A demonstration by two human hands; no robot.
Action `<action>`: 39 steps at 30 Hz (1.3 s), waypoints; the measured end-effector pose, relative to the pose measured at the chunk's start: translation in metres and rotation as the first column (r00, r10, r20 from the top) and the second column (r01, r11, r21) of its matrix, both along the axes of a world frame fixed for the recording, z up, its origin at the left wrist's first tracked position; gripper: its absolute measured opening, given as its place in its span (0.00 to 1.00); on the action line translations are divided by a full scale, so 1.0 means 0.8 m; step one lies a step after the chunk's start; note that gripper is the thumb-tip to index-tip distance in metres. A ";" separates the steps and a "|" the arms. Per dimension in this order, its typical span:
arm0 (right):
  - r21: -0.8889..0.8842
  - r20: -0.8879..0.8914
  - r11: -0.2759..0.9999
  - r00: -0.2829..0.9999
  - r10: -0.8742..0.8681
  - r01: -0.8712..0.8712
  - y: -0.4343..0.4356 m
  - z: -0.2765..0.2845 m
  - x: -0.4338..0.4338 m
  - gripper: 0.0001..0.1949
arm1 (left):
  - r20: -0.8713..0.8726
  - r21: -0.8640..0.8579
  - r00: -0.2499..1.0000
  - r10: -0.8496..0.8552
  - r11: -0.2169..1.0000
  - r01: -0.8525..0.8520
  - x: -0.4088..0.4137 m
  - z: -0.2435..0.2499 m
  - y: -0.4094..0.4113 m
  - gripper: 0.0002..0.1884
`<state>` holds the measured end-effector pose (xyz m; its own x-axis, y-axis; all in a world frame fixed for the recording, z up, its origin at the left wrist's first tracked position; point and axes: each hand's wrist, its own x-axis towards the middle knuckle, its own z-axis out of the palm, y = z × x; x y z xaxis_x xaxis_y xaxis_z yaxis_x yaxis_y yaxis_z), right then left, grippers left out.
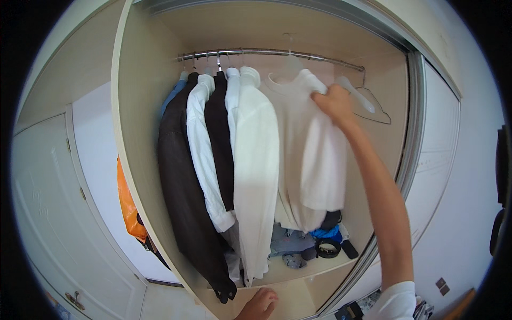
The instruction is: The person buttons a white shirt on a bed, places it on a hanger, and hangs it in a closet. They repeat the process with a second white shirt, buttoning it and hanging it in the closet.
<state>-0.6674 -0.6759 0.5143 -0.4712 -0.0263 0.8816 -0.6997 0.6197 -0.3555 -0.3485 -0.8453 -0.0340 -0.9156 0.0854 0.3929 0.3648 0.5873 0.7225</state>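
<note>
Inside an open wardrobe, a cream long-sleeved top (292,160) hangs on a pale hanger (291,64) at the metal rail (264,52). My right hand (334,102) grips its shoulder at the right, with the fingertips partly hidden. Low down, my left hand (262,302) is raised near the shelf's front edge, fingers bent, holding nothing visible. Just left of the cream top hangs a white garment (256,160), then a dark garment (219,140), a white shirt (206,160) and a dark jacket (176,172).
A white hanger (362,96) and a wire hanger (376,114) hang at the rail's right end. Folded grey clothes (290,242), a coiled black belt (328,249) and a blue cloth (328,233) lie on the shelf (312,270). The sliding door frame (412,120) stands right; a side panel (148,152) stands left.
</note>
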 end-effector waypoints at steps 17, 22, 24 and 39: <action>0.335 0.312 0.856 0.904 0.292 -0.393 -0.153 -0.098 0.051 0.40 | 0.443 0.170 0.882 -0.161 0.981 0.094 -0.007 -0.148 0.021 0.13; 0.006 -0.114 0.948 0.942 0.316 -0.318 -0.029 -0.360 0.162 0.26 | 0.488 0.267 0.742 -0.460 0.888 0.375 -0.052 -0.215 0.084 0.14; -0.067 0.116 0.980 0.974 0.194 -0.187 0.045 -0.511 0.192 0.19 | 0.615 0.302 0.594 -0.518 0.851 0.430 -0.065 -0.237 0.106 0.14; -0.504 0.825 -0.755 -0.025 -0.565 0.419 0.348 -0.907 1.227 0.17 | 0.977 0.125 -0.009 -0.211 0.543 0.830 0.082 -0.552 0.077 0.12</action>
<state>0.3140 -0.3976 -0.2116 0.8009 0.5796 -0.1506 -0.0460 -0.1911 -0.9805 -0.2827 -0.7837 -0.4758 -0.1401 0.5587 -0.8174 0.0815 0.8293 0.5528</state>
